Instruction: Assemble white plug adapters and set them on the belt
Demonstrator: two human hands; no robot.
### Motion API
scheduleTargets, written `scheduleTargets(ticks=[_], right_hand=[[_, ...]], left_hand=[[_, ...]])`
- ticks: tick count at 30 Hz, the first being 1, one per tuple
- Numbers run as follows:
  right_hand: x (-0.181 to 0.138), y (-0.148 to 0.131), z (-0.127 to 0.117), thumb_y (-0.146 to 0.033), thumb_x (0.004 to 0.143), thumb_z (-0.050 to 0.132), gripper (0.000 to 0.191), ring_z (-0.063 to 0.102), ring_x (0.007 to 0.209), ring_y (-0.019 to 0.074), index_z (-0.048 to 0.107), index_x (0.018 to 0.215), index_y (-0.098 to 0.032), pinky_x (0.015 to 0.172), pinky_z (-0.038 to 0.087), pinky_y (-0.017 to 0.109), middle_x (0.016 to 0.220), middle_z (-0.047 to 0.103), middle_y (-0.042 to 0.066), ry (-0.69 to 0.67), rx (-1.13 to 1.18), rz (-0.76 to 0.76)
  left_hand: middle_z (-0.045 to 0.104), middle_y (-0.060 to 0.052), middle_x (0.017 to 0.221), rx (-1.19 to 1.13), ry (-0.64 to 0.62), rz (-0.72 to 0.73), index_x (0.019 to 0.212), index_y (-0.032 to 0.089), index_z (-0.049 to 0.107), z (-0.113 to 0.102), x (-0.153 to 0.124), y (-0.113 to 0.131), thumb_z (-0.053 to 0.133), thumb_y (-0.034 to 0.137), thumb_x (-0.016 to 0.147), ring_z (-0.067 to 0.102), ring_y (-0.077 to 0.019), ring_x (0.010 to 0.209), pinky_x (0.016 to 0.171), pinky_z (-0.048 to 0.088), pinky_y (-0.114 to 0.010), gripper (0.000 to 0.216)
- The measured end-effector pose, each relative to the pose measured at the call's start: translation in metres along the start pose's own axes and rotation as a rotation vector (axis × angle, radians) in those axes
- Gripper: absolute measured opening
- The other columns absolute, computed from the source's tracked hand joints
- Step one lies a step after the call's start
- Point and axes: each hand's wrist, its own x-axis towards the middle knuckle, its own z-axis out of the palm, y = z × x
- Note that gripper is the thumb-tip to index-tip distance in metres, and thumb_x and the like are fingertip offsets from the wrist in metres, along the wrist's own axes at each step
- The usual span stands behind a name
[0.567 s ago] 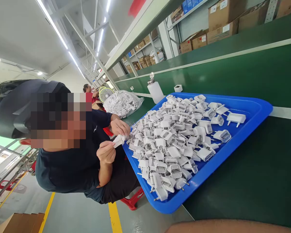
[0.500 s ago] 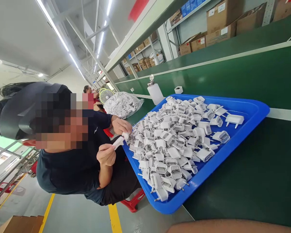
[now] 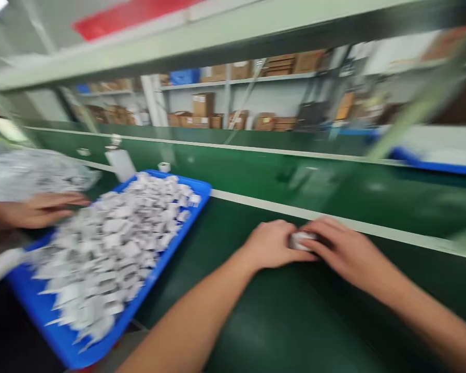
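Observation:
My left hand (image 3: 272, 243) and my right hand (image 3: 336, 241) meet above the green workbench (image 3: 279, 321). Between their fingertips is a small white piece (image 3: 303, 240), gripped from both sides. Blur and the fingers cover much of it, so its exact kind does not show. To the left lies a blue tray (image 3: 171, 261), heaped with white plug adapter housings (image 3: 116, 233) that have metal pins.
A co-worker's hand (image 3: 42, 210) reaches over the tray's far left side. Behind the tray stand a white pump bottle (image 3: 120, 163) and a small white part (image 3: 164, 167). A clear bag (image 3: 34, 173) of white pieces sits at left. An overhead beam (image 3: 233, 41) crosses above.
My view has swung from the co-worker on the left to the bench before me. Both my hands and the white piece now show; the tray appears farther left.

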Motion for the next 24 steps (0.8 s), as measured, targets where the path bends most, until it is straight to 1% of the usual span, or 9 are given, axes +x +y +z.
scheduleTargets(ticks=[1, 2, 3, 5, 7, 11, 17, 21, 24], right_hand=[[-0.008, -0.003, -0.012, -0.060, 0.099, 0.049, 0.041, 0.063, 0.087, 0.0269, 0.070, 0.095, -0.025, 0.078, 0.051, 0.041, 0.095, 0.067, 0.011, -0.060, 0.041, 0.054], [-0.014, -0.007, -0.018, -0.058, 0.098, 0.051, 0.039, 0.063, 0.087, 0.0272, 0.069, 0.097, -0.023, 0.080, 0.051, 0.042, 0.097, 0.066, 0.010, -0.081, 0.105, 0.133], [-0.018, -0.010, -0.021, -0.056, 0.097, 0.054, 0.037, 0.062, 0.089, 0.0265, 0.068, 0.101, -0.023, 0.081, 0.051, 0.042, 0.100, 0.067, 0.009, -0.077, 0.189, 0.222], [-0.025, -0.015, -0.021, -0.054, 0.094, 0.060, 0.034, 0.062, 0.094, 0.0256, 0.067, 0.107, -0.023, 0.086, 0.051, 0.040, 0.105, 0.067, 0.007, -0.022, 0.382, 0.379], [-0.029, -0.017, -0.021, -0.053, 0.091, 0.065, 0.034, 0.063, 0.096, 0.0249, 0.068, 0.107, -0.022, 0.089, 0.051, 0.039, 0.105, 0.068, 0.006, 0.017, 0.490, 0.459], [-0.035, -0.019, -0.020, -0.052, 0.089, 0.068, 0.033, 0.063, 0.098, 0.0248, 0.070, 0.103, -0.022, 0.091, 0.051, 0.038, 0.104, 0.069, 0.006, 0.033, 0.541, 0.483], [-0.039, -0.011, -0.003, -0.052, 0.084, 0.075, 0.033, 0.063, 0.089, 0.0239, 0.069, 0.100, -0.023, 0.083, 0.053, 0.037, 0.096, 0.068, 0.005, 0.052, 0.593, 0.535], [-0.037, -0.010, -0.003, -0.048, 0.082, 0.078, 0.029, 0.062, 0.085, 0.0215, 0.069, 0.093, -0.023, 0.079, 0.051, 0.034, 0.091, 0.066, 0.003, 0.046, 0.644, 0.546], [-0.034, -0.012, -0.004, -0.045, 0.079, 0.081, 0.028, 0.060, 0.081, 0.0204, 0.067, 0.088, -0.022, 0.074, 0.050, 0.033, 0.089, 0.064, 0.002, 0.049, 0.658, 0.546]], left_hand=[[0.062, -0.003, 0.090, -0.054, 0.004, 0.033, 0.094, 0.017, 0.067, 0.009, 0.002, 0.005, 0.081, 0.051, 0.079, 0.058, -0.0174, 0.084, 0.073, 0.044, -0.026, 0.039], [0.062, -0.001, 0.088, -0.093, 0.017, 0.018, 0.091, 0.019, 0.068, 0.016, 0.002, 0.006, 0.082, 0.050, 0.077, 0.057, -0.0161, 0.081, 0.070, 0.041, -0.025, 0.037], [0.062, 0.000, 0.086, -0.136, 0.017, 0.024, 0.090, 0.019, 0.068, 0.020, 0.001, 0.005, 0.081, 0.048, 0.078, 0.056, -0.0155, 0.078, 0.066, 0.039, -0.025, 0.034], [0.061, 0.001, 0.085, -0.201, 0.020, 0.036, 0.090, 0.020, 0.070, 0.023, -0.004, -0.002, 0.078, 0.045, 0.079, 0.054, -0.0146, 0.075, 0.064, 0.036, -0.025, 0.028], [0.061, 0.001, 0.086, -0.239, 0.016, 0.041, 0.092, 0.023, 0.071, 0.023, -0.009, -0.006, 0.076, 0.044, 0.080, 0.053, -0.0144, 0.074, 0.063, 0.036, -0.025, 0.025], [0.061, 0.002, 0.088, -0.246, -0.002, 0.017, 0.093, 0.027, 0.072, 0.022, -0.012, -0.002, 0.072, 0.047, 0.081, 0.053, -0.0143, 0.076, 0.063, 0.035, -0.025, 0.023], [0.057, 0.002, 0.080, -0.266, -0.018, -0.008, 0.079, 0.023, 0.069, 0.022, -0.009, 0.002, 0.069, 0.049, 0.083, 0.051, -0.0132, 0.071, 0.060, 0.035, -0.025, 0.026], [0.059, 0.002, 0.086, -0.276, -0.031, -0.037, 0.083, 0.025, 0.072, 0.022, -0.008, 0.002, 0.071, 0.050, 0.081, 0.053, -0.0148, 0.077, 0.062, 0.036, -0.025, 0.025], [0.059, 0.001, 0.085, -0.275, -0.032, -0.041, 0.085, 0.025, 0.074, 0.023, -0.008, -0.001, 0.073, 0.050, 0.080, 0.053, -0.0156, 0.078, 0.062, 0.036, -0.025, 0.026]])
